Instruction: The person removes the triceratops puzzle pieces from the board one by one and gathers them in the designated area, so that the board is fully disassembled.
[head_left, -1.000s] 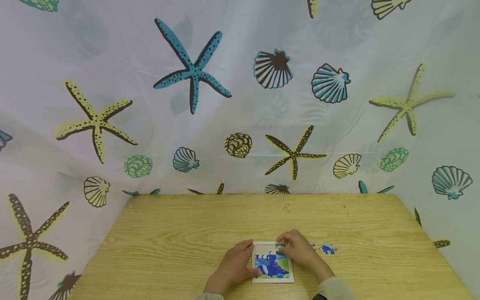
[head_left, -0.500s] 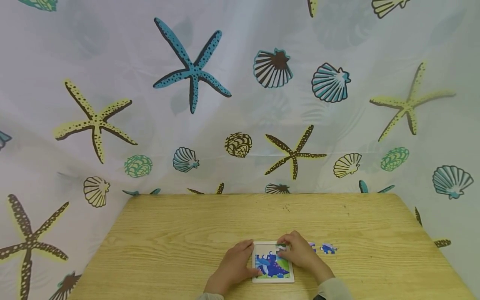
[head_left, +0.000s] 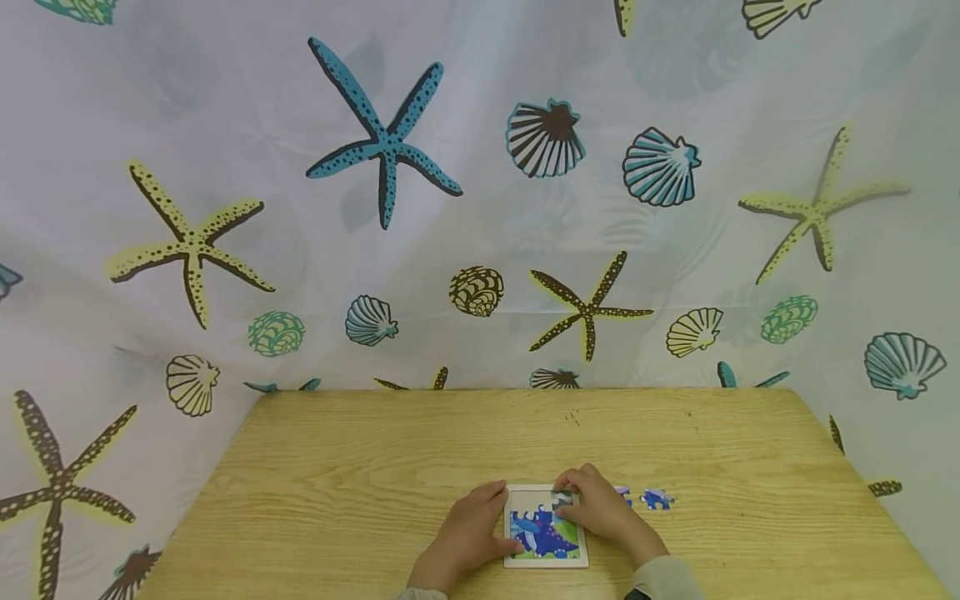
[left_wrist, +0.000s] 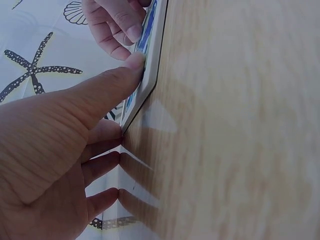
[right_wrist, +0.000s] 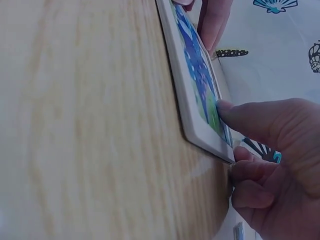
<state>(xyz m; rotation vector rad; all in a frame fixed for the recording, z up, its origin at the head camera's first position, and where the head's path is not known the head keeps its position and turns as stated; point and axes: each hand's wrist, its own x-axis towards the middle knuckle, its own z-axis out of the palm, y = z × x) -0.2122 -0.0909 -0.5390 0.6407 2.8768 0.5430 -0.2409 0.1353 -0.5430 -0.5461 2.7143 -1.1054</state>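
Note:
A jigsaw puzzle tray (head_left: 546, 562) with a white frame lies on the wooden table, with a blue dinosaur picture (head_left: 551, 533) filling its lower part. My left hand (head_left: 468, 527) holds the tray's left side, thumb over the picture and fingers along the edge. In the left wrist view, its lower fingertips (left_wrist: 112, 196) meet the table. At the tray's upper right corner my right hand (head_left: 603, 504) pinches a greyish puzzle piece (head_left: 561, 498), partly hidden by the fingers. In the right wrist view, the right thumb (right_wrist: 232, 112) presses on the picture's edge, other fingers curled beside the frame.
Two loose blue and purple pieces lie right of the tray: one piece (head_left: 657, 498) in full view, the other piece (head_left: 625, 495) partly behind my right hand. A white curtain (head_left: 480, 208) printed with starfish and shells surrounds the wooden table (head_left: 337, 467).
My right thumb and fingers have shifted slightly at the tray's upper right corner, showing more of the greyish piece. The left hand and tray stay in place.

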